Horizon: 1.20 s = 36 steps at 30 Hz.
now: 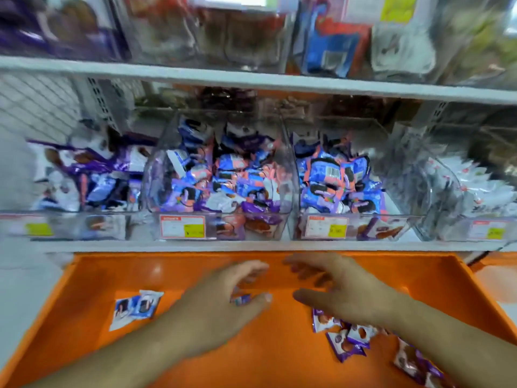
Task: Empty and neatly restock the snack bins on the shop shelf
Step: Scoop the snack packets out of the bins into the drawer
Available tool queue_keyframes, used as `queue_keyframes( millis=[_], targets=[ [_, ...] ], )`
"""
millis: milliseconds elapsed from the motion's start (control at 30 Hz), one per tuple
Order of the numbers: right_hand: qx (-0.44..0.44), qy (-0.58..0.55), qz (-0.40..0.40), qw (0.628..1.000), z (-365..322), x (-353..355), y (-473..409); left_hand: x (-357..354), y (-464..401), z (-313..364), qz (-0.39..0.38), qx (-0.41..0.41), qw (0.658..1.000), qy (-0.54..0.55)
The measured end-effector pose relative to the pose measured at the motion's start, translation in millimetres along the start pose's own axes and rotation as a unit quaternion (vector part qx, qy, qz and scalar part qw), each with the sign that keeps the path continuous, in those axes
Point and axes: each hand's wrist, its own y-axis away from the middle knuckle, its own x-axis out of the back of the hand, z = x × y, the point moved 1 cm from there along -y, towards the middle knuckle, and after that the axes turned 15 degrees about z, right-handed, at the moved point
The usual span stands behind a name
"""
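Low in the frame, our left hand (223,301) pinches 1 small snack packet (240,299) over the orange tray (92,278); our right hand (335,287) hovers, fingers spread. We judge the packets light, crinkly and slippery: pinch the sealed edge.

Four clear plastic bins (288,175) are lined up side by side on the white shelf (251,246), each heaped untidily with blue, pink and purple snack packets (223,175) (the rightmost holds white ones). More packets are scattered in the orange tray (92,278) below: purple packets (347,340) at right, two blue-and-white packets (135,308) at left.
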Motion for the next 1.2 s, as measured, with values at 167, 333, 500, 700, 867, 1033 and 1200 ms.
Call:
queue_keyframes(
  millis=[167,333,500,700,867,1033,1200],
  targets=[
    [0.101,-0.061,0.067,0.991,-103.8,12.2,-14.1,100.8,-5.0,10.0,0.122,-0.061,0.990,-0.043],
    [0.143,0.015,0.230,0.962,-145.7,18.5,-95.1,159.3,-33.0,-26.9,0.234,-0.067,0.959,-0.142],
    [0.024,0.159,0.189,0.969,-136.6,19.8,-215.5,163.7,-45.8,-52.8,0.178,-0.007,0.973,-0.148],
    [-0.033,0.232,0.084,0.969,-119.6,-1.3,-283.6,159.1,-47.1,-62.8,0.197,-0.023,0.973,-0.116],
    [-0.008,0.246,0.083,0.966,-109.3,-4.0,-286.8,160.3,-43.2,-63.7,0.194,-0.018,0.976,-0.093],
    [-0.011,0.207,0.122,0.971,-114.1,-10.3,-283.1,160.2,-40.9,-59.0,0.193,-0.010,0.977,-0.094],
    [-0.017,0.244,0.128,0.961,-117.3,-16.6,-283.0,158.6,-39.4,-55.6,0.191,-0.005,0.978,-0.087]
  ],
)
